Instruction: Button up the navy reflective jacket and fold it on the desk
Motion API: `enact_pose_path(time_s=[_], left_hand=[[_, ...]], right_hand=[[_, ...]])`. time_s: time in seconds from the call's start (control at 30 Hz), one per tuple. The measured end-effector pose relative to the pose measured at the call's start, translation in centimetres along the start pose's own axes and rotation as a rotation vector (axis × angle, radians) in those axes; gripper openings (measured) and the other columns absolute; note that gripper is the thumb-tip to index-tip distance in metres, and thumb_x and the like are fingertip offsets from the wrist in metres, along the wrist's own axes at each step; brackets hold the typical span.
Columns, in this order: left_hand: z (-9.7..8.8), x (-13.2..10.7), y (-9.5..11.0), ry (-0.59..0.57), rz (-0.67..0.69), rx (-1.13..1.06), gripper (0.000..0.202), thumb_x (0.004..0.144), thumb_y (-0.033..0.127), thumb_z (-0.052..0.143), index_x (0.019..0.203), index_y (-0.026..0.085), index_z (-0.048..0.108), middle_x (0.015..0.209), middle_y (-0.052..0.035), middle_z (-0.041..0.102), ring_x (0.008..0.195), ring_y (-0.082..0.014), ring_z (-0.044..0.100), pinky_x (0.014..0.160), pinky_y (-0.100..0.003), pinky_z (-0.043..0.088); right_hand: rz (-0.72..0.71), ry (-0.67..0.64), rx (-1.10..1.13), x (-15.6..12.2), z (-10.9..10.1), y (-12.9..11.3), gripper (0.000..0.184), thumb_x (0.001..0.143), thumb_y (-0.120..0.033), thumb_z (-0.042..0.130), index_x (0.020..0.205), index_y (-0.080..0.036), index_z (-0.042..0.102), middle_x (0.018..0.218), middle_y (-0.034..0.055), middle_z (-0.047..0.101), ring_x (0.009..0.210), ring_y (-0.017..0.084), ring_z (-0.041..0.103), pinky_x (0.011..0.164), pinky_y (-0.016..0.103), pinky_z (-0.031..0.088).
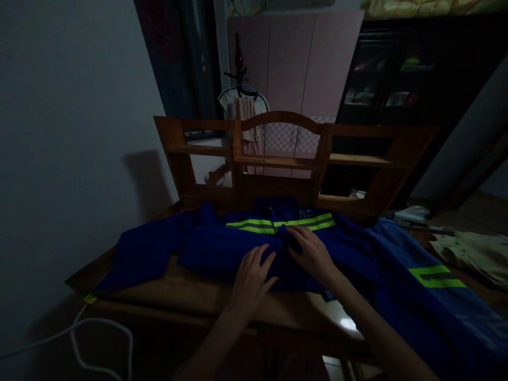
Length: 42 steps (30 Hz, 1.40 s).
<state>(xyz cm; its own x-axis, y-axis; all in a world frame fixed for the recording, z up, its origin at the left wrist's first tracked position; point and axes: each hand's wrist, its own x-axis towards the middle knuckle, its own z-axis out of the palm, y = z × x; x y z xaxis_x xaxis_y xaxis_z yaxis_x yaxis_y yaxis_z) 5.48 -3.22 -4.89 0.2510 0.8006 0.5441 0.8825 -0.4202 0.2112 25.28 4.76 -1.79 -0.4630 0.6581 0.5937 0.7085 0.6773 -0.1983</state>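
A dark blue work jacket [222,248] with yellow-green and grey reflective bands lies across a wooden desk, its collar toward the shelf. The lower part looks folded up, and one sleeve stretches to the left. My left hand [254,272] rests on the lower middle of the jacket, fingers spread and holding nothing. Higher and to the right, my right hand [311,251] lies over the jacket front just below the reflective band. Its fingers are slightly bent, with the thumb apart. The cloth beneath both palms is hidden.
A wooden shelf frame [278,159] stands along the desk's back edge. More blue cloth [420,248] with a reflective band drapes off the right side. A white cable [99,320] loops at the lower left. Behind are a coat stand [238,58] and a pink wardrobe [291,63].
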Motion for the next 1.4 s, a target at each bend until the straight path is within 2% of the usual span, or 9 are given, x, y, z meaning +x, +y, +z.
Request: enact_pose_path(time_s=[0.17, 0.27, 0.37, 0.43, 0.57, 0.73, 0.9, 1.07, 1.4], left_hand=[[0.6, 0.8, -1.2, -0.084, -0.022, -0.047, 0.07, 0.069, -0.001, 0.065, 0.13, 0.029, 0.048, 0.13, -0.0043, 0.043, 0.109, -0.0226, 0.046, 0.095, -0.039, 0.044], [0.2, 0.6, -1.4, -0.079, -0.025, -0.111, 0.068, 0.068, -0.005, 0.062, 0.125, 0.031, 0.053, 0.122, -0.0032, 0.046, 0.101, -0.0194, 0.049, 0.089, -0.035, 0.047], [0.0, -0.7, -0.5, -0.007, -0.069, -0.199, 0.056, 0.073, 0.004, 0.066, 0.122, 0.031, 0.056, 0.115, -0.0042, 0.049, 0.101, -0.0205, 0.049, 0.089, -0.038, 0.046], [0.1, -2.1, 0.7, 0.064, -0.196, -0.349, 0.047, 0.075, 0.017, 0.069, 0.119, 0.03, 0.058, 0.113, -0.0053, 0.05, 0.098, -0.0204, 0.052, 0.089, -0.038, 0.047], [0.7, -4.9, 3.5, 0.149, -0.713, -1.006, 0.04, 0.075, 0.034, 0.071, 0.111, 0.021, 0.06, 0.109, -0.0092, 0.055, 0.088, -0.0171, 0.06, 0.078, -0.029, 0.052], [1.7, -4.8, 5.2, 0.224, -1.068, -1.867, 0.052, 0.075, 0.019, 0.071, 0.122, 0.017, 0.048, 0.124, -0.0142, 0.053, 0.114, -0.0245, 0.054, 0.097, -0.035, 0.047], [2.2, -2.7, 5.8, 0.39, -1.321, -1.933, 0.041, 0.076, 0.004, 0.065, 0.112, 0.011, 0.047, 0.108, -0.0149, 0.061, 0.095, -0.0273, 0.064, 0.082, -0.038, 0.056], [3.2, -2.6, 6.1, 0.52, -1.185, -1.948, 0.032, 0.075, 0.003, 0.066, 0.103, 0.009, 0.053, 0.101, -0.0126, 0.063, 0.096, -0.0213, 0.063, 0.09, -0.033, 0.052], [3.3, -2.4, 6.3, 0.399, -0.971, -1.787, 0.023, 0.076, 0.025, 0.072, 0.091, 0.009, 0.064, 0.098, -0.0107, 0.064, 0.099, -0.0207, 0.061, 0.092, -0.032, 0.048]], right_hand=[[0.137, 0.085, 0.153, 2.1, 3.3, 2.2, 0.026, 0.08, -0.006, 0.061, 0.103, -0.019, 0.064, 0.098, 0.0045, 0.057, 0.093, 0.023, 0.054, 0.083, 0.031, 0.044], [0.176, 0.14, 0.255, 1.5, 2.5, 2.4, 0.005, 0.087, -0.017, 0.06, 0.09, -0.018, 0.064, 0.088, 0.0018, 0.058, 0.075, 0.019, 0.055, 0.068, 0.026, 0.043], [0.235, 0.146, 0.488, -0.4, 0.5, 1.3, 0.013, 0.091, -0.03, 0.058, 0.094, -0.019, 0.064, 0.086, 0.0007, 0.058, 0.069, 0.017, 0.054, 0.061, 0.024, 0.04], [0.268, 0.084, 0.615, -2.1, -0.6, 0.0, 0.018, 0.093, -0.035, 0.056, 0.099, -0.02, 0.064, 0.086, 0.0012, 0.058, 0.07, 0.017, 0.053, 0.06, 0.024, 0.038], [0.354, 0.029, 0.743, -5.1, -0.5, -2.6, 0.023, 0.095, -0.04, 0.057, 0.097, -0.018, 0.062, 0.085, 0.0024, 0.056, 0.073, 0.018, 0.052, 0.062, 0.024, 0.037], [0.444, 0.118, 0.776, -6.8, 1.5, -4.0, 0.024, 0.093, -0.04, 0.059, 0.093, -0.017, 0.056, 0.079, 0.0022, 0.054, 0.072, 0.019, 0.051, 0.063, 0.025, 0.038], [0.273, 0.123, 0.638, -6.9, 1.8, -5.1, 0.013, 0.096, -0.026, 0.048, 0.102, -0.019, 0.057, 0.092, 0.0036, 0.053, 0.082, 0.019, 0.052, 0.071, 0.027, 0.039], [0.226, 0.206, 0.526, -7.8, 2.6, -5.9, 0.011, 0.093, -0.018, 0.045, 0.099, -0.02, 0.054, 0.086, 0.0017, 0.051, 0.077, 0.017, 0.051, 0.069, 0.027, 0.039], [0.198, 0.235, 0.433, -8.3, 3.4, -6.1, 0.011, 0.095, -0.017, 0.043, 0.102, -0.02, 0.051, 0.088, 0.003, 0.052, 0.079, 0.018, 0.053, 0.07, 0.029, 0.041]])
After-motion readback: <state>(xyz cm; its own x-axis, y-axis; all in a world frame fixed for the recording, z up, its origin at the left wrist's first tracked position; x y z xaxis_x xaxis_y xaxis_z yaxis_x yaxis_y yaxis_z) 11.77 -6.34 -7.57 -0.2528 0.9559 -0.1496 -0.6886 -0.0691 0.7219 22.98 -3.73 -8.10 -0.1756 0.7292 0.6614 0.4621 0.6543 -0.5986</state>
